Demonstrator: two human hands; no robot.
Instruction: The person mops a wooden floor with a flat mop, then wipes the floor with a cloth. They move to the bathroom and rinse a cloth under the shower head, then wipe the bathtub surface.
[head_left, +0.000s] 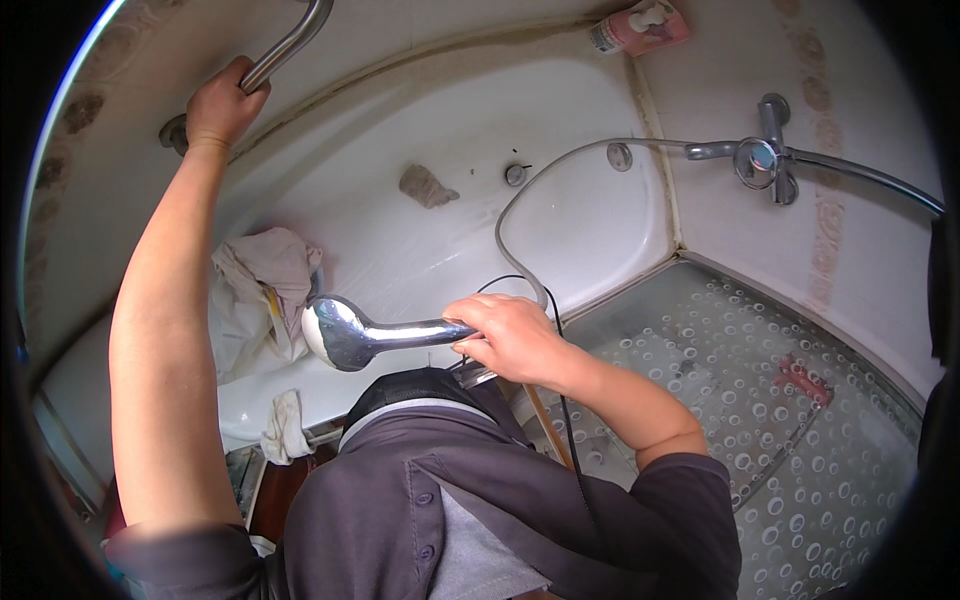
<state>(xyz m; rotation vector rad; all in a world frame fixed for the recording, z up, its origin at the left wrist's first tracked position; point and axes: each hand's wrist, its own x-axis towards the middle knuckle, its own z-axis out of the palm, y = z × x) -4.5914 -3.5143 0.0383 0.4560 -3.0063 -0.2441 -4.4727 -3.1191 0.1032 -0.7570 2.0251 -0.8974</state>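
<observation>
My left hand (227, 105) is wrapped around a metal grab bar (289, 46) on the tiled wall at the upper left. In my right hand (514, 334) is the handle of a chrome hand shower (352, 334), held in front of my body with its round head to the left. A grey shower hose (504, 225) curves from it to the wall mixer tap (759, 157). Below lies a white bathtub (577, 217). A crumpled brownish cloth or wad (426, 186) rests on the tub floor near the drain (515, 175).
A pale cloth heap (266, 262) lies at the tub's left end. A whitish rag (285, 427) hangs near the rim. The far corner holds a pink pump bottle (637, 30). A bubble-patterned translucent panel (675, 352) stands at right; a thin black cord (566, 420) crosses my front.
</observation>
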